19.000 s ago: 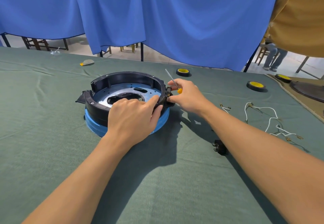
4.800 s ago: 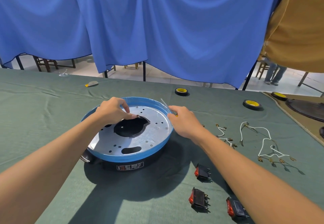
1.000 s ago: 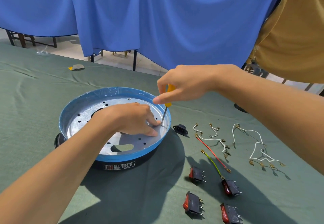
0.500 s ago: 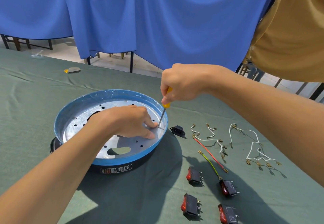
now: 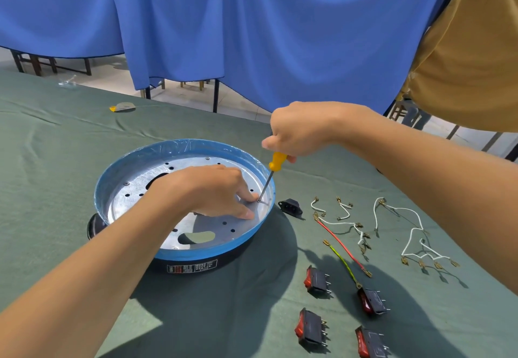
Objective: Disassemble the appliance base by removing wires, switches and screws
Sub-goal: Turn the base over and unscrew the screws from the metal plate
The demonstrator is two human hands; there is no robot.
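A: Gripping screwdriver (image 5: 269, 176) in right hand (image 5: 304, 130), tip on screw (image 5: 259, 201) at right edge of appliance base (image 5: 196, 144), mid-table.
B: Pressing left hand (image 5: 213, 192) down beside tip, holding nothing; could slip if tilted, jabbing fingertips (image 5: 252, 197).

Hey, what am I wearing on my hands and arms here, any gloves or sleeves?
The left hand and right hand are bare: no gloves, rings, watch or bracelet visible. No sleeves show up to the picture's edge.

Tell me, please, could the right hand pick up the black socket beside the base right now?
Probably not yet: the right hand grips the screwdriver, its tip down in the base. The socket itself lies uncovered on the cloth nearby.
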